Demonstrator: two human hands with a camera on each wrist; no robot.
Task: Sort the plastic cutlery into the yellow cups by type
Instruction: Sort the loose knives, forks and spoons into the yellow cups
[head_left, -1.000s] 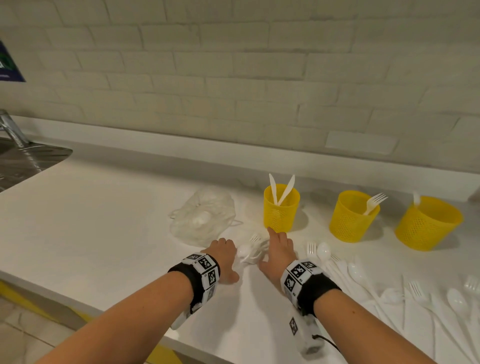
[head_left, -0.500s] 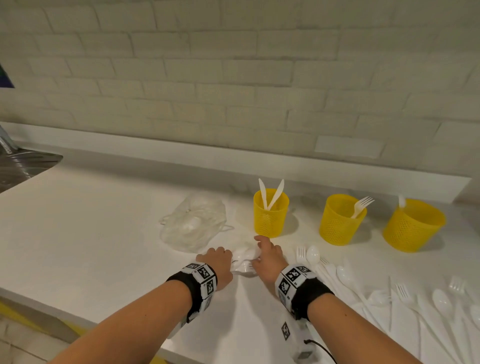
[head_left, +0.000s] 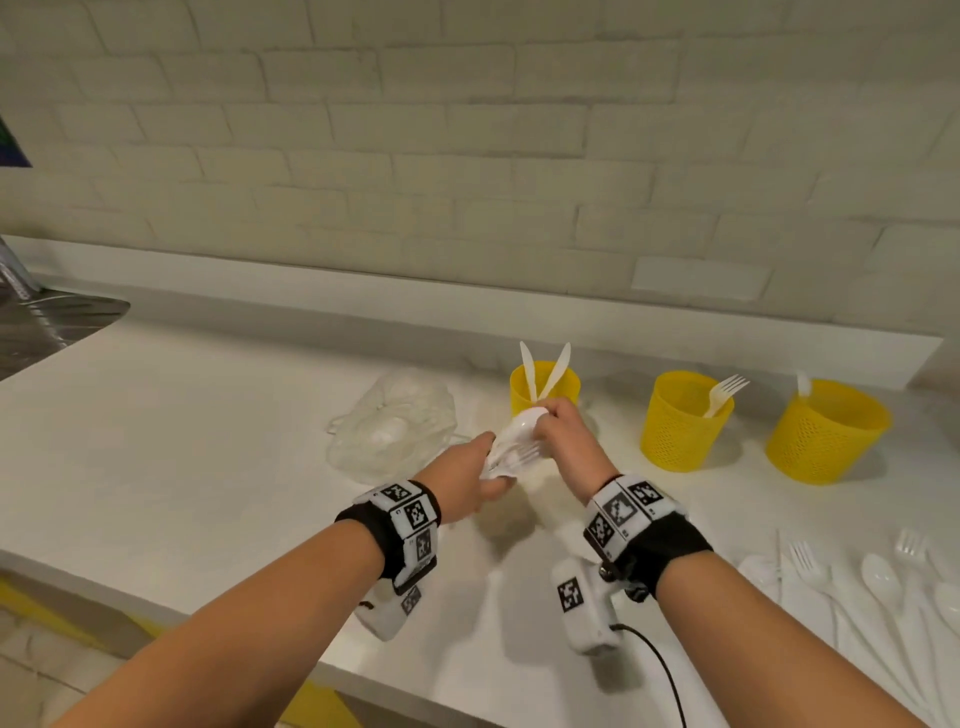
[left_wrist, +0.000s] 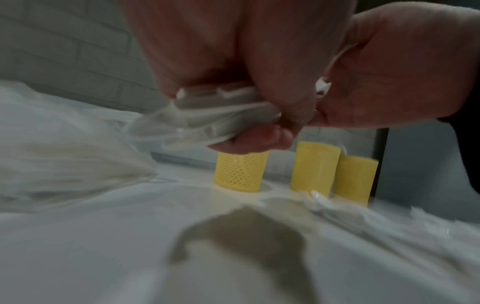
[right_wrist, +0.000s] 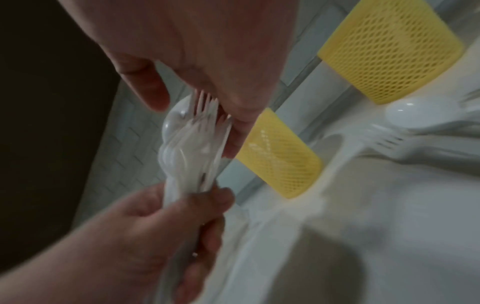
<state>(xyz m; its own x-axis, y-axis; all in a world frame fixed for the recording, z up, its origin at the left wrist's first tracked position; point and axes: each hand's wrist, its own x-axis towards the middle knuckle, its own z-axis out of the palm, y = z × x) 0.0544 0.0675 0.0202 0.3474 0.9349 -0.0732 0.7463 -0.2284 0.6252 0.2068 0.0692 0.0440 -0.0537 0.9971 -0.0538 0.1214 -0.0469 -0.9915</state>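
A bundle of white plastic cutlery (head_left: 511, 441), forks and spoons with heads bunched together, is held above the worktop (head_left: 182, 467) just in front of the leftmost yellow cup (head_left: 544, 387). The left hand (head_left: 465, 480) grips the handles with curled fingers. The right hand (head_left: 563, 434) pinches the heads.

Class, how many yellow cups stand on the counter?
3, in a row by the wall: the left cup with knives, the middle cup with a fork, the right cup.
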